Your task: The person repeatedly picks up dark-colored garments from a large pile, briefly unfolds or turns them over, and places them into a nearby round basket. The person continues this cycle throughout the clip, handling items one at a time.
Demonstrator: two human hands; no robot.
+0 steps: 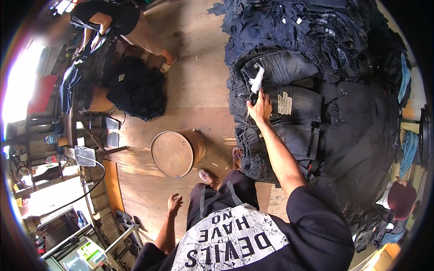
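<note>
My right arm stretches forward to a stack of dark denim shorts (294, 105) with gathered elastic waists. At the stack's left edge my right hand (261, 109) is closed on a dark waistband, thumb and forefinger on either side of the cloth. Just past the fingertips lies a white strip (257, 79), perhaps cloth or thread, on the denim. A pale printed patch (285, 103) shows on the garment right of the hand. My left hand (174, 203) hangs low beside my left leg, its fingers loosely bent and apart, holding nothing.
A round brown drum (173, 154) stands left of my feet. Larger denim piles (298, 31) rise ahead and to the right. At the far left, a person (108, 20) bends over a workbench near a black cloth heap (138, 88). Metal frames (122, 235) stand at lower left.
</note>
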